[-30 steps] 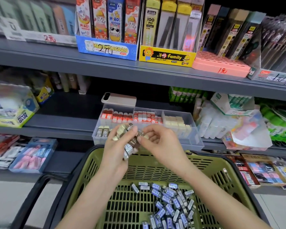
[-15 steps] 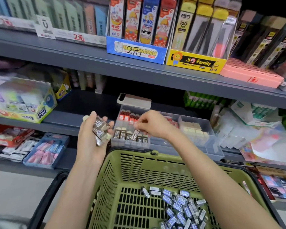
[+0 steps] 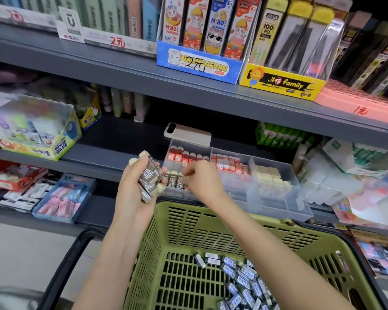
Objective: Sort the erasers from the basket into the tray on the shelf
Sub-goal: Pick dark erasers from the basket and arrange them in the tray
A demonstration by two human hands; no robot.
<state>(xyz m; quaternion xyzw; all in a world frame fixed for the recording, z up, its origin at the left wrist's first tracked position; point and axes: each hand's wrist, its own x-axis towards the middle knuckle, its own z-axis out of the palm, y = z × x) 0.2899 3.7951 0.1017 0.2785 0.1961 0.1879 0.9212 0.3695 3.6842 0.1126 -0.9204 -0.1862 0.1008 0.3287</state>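
Hands up at the shelf now. The left hand (image 3: 137, 186) is clamped round a fistful of 2B erasers (image 3: 149, 177), dark paper sleeves with cream rubber ends poking out, held just left of the clear tray (image 3: 278, 211). The right hand (image 3: 203, 181) reaches over the basket's far rim, fingertips pinched on a single eraser (image 3: 182, 175) that they mostly hide, down in the tray's front-left compartment beside two standing erasers (image 3: 172, 184) marked 2B. The hands are close but not touching.

That tray is a see-through plastic box with dividers, sitting on the grey shelf (image 3: 99, 166). Red-sleeved erasers (image 3: 229, 164) are ranked along the back and plain cream blocks (image 3: 271, 177) fill the right side. A pale, flat phone-like slab (image 3: 187, 134) lies behind it. A cardboard glue box (image 3: 36, 133) sits far left.

Below is the green plastic basket (image 3: 188, 220), with lattice walls and a black handle (image 3: 61, 265). It holds a loose heap of blue-sleeved erasers (image 3: 240, 278), too tumbled to count.
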